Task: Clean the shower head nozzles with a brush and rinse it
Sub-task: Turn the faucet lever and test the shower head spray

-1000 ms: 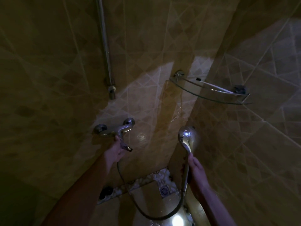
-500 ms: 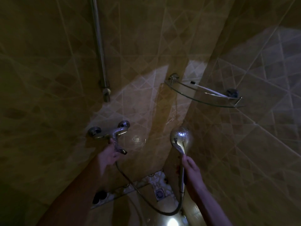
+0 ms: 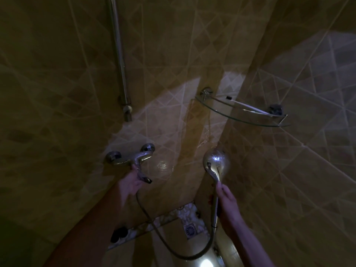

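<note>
Dim tiled shower corner (image 3: 173, 54). High on the right wall, a glass corner shelf (image 3: 246, 120) carrying a thin white brush (image 3: 248, 107) along its back edge, parked out of the way, likely because scrubbing is done. Lower left, chrome mixer tap (image 3: 131, 158), hose (image 3: 163, 239) looping down toward the floor drain (image 3: 189, 230). Shower head (image 3: 216, 162) raised, faceplate turned to the corner, apparently for rinsing. Right hand (image 3: 228, 201) wrapped around its handle; left hand (image 3: 131, 183) gripping the tap lever, seemingly to control water.
</note>
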